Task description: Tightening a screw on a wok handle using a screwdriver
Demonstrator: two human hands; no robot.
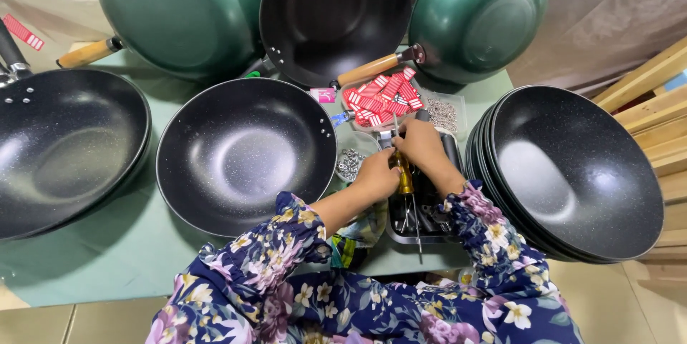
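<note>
At the bottom of the frame, floral sleeves (372,294) lead up to both hands at lower centre. The left hand (376,174) is curled shut around the yellow-handled screwdriver (406,176), whose shaft points down over a dark tray of handles (422,215). The right hand (421,145) sits just above it, fingers bent closed on a small metal part that is hard to make out. Left of the hands lies an empty black wok (243,154); at right stands a stack of black woks (572,172). Beyond the hands sit red tags (383,97) and a tray of screws (442,114). Farthest, green woks (182,8) lean along the top.
</note>
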